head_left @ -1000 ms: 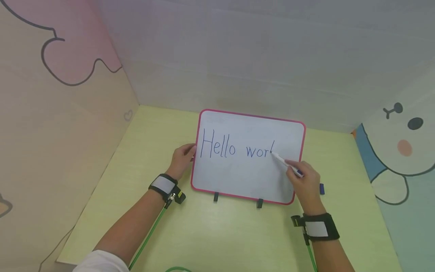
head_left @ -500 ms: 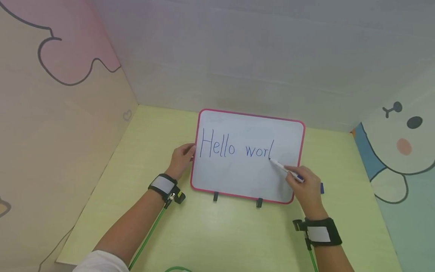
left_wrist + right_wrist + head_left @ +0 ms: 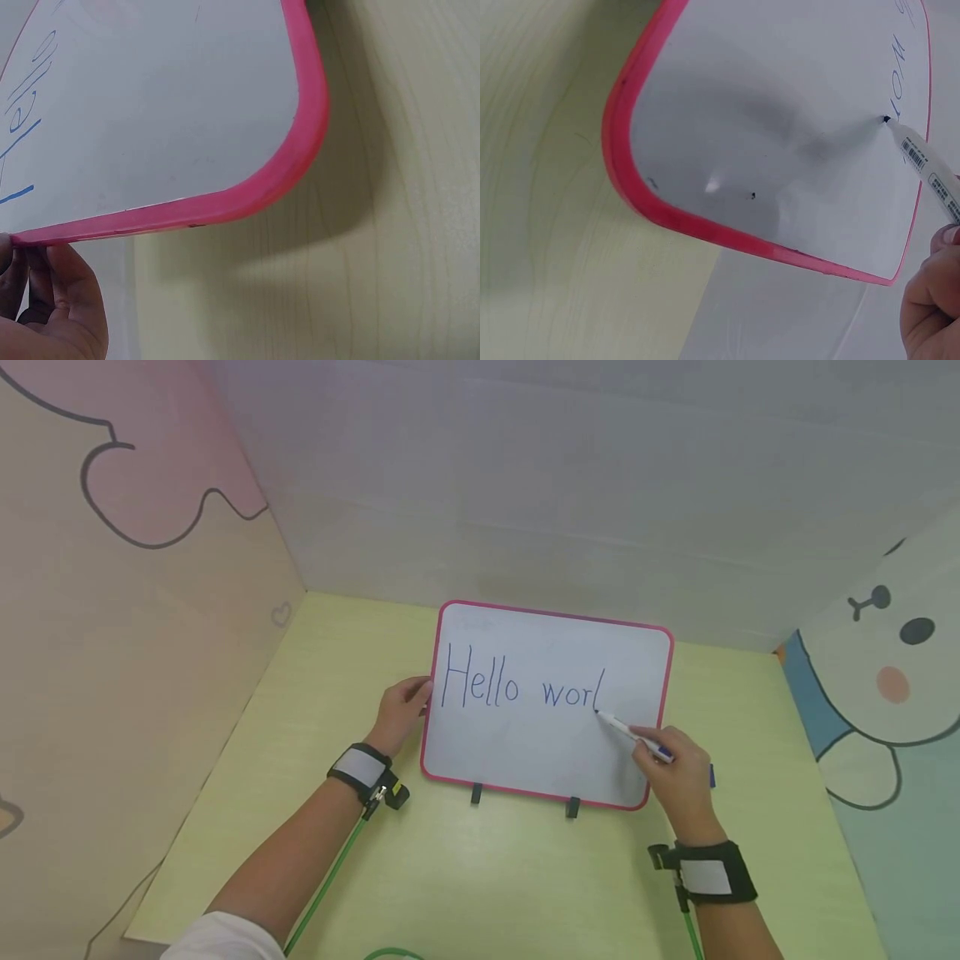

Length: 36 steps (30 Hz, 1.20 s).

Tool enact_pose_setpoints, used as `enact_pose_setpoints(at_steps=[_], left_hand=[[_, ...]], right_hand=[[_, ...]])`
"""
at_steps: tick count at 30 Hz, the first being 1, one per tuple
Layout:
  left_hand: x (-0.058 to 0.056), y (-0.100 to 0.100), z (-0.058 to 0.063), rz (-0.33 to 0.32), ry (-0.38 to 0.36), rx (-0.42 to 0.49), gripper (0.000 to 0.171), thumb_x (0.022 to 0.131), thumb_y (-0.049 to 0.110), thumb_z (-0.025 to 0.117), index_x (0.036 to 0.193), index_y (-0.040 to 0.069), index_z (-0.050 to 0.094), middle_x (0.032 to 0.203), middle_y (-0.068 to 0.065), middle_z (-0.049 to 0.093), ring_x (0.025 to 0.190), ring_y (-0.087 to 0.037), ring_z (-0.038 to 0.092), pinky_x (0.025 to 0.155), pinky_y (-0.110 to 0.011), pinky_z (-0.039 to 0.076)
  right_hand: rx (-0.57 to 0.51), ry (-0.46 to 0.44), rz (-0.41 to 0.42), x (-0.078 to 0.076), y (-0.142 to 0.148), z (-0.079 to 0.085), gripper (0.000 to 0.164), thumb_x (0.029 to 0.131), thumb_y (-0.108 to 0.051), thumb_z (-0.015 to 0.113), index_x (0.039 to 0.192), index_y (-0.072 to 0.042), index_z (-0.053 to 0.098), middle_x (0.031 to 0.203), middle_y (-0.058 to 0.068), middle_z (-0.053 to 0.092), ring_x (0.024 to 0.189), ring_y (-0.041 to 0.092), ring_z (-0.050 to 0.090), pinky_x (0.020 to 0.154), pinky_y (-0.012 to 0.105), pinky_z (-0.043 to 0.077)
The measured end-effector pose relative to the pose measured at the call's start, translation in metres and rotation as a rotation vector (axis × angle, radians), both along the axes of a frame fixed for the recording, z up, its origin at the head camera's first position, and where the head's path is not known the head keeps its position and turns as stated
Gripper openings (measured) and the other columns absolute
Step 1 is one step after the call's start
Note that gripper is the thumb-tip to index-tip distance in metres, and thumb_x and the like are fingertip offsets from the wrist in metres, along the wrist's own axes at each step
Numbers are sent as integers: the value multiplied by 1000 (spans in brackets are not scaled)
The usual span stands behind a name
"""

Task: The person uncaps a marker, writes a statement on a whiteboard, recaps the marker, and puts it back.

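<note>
A pink-framed whiteboard [image 3: 525, 747] leans upright on the table, with "Hello worl" handwritten across it in blue. At its left edge my left hand [image 3: 399, 714] pinches the frame, thumb at the front and fingers behind, as the left wrist view shows. My right hand [image 3: 677, 777] holds a white whiteboard marker [image 3: 633, 735] between thumb and fingers. The marker's dark tip [image 3: 886, 119] is right at the board surface, at the foot of the "l". In the right wrist view only part of the right hand [image 3: 934, 304] shows, at the right edge.
Two black feet [image 3: 476, 793] stick out under the board's lower edge. A blue cap [image 3: 712, 775] lies on the pale yellow table [image 3: 480, 877], partly behind the right hand. Green cables [image 3: 330, 881] run from both wrist straps. Walls stand behind and at both sides.
The right hand has moved slightly down, and the marker has drawn the stroke of the "l" down to its foot. Over the last half second it barely moves. The left hand stays put.
</note>
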<state>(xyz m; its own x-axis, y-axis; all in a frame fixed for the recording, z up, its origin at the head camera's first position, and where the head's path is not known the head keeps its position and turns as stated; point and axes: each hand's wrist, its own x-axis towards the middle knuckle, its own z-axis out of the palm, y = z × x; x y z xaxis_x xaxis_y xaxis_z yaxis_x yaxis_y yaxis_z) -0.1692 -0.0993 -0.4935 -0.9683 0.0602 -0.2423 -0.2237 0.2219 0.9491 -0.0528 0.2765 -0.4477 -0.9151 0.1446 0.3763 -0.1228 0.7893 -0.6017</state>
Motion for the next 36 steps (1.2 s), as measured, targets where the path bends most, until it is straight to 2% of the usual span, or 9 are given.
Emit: enact_pose_setpoints(at_steps=[6,10,13,17,22,27,36], left_hand=[[1,0,0,0,-6,-6,44,97,34,52,132,8,53,126,-11,58,109,-24,57,95,-37,52],[1,0,0,-2,4,-5,44,97,34,51,132,7,53,126,-11,58,110,-24,57,95,-37,51],[1,0,-1,-7,13,-9,45,97,35,51,132,6,53,127,-12,57,111,-24,57,95,-37,51],[1,0,-2,-3,11,-18,45,97,35,51,132,7,53,126,-11,58,109,-24,57,94,-36,52],[1,0,-1,7,6,-10,44,97,35,52,132,8,53,125,-11,58,109,-24,57,94,-36,52],[2,1,1,11,-5,-9,45,97,34,52,132,7,53,126,-11,58,110,-24,57,95,-37,51],[3,1,4,-1,37,-22,42,98,31,50,131,4,53,125,-14,58,108,-26,58,93,-37,52]], right_hand=[[-1,2,-3,0,0,0,21,80,0,65,98,-7,73,70,4,57,61,11,43,47,14,35],[-52,-25,-48,2,1,0,18,84,-4,63,99,-8,73,74,3,58,64,11,44,50,14,37],[-129,4,-71,3,5,-2,18,86,-5,63,99,-8,74,75,0,58,64,10,44,51,13,37],[-184,68,-40,4,8,-2,19,86,-3,64,103,-8,73,76,-3,55,65,8,43,52,12,36],[-164,74,-22,4,10,-3,22,84,0,66,105,-7,71,80,-6,55,69,7,44,55,10,37],[-109,84,-10,3,10,-4,22,81,2,67,102,-6,72,76,-3,54,66,6,42,53,10,36],[-93,132,2,3,12,-9,24,79,5,66,101,-4,72,73,5,56,64,5,41,52,10,33]])
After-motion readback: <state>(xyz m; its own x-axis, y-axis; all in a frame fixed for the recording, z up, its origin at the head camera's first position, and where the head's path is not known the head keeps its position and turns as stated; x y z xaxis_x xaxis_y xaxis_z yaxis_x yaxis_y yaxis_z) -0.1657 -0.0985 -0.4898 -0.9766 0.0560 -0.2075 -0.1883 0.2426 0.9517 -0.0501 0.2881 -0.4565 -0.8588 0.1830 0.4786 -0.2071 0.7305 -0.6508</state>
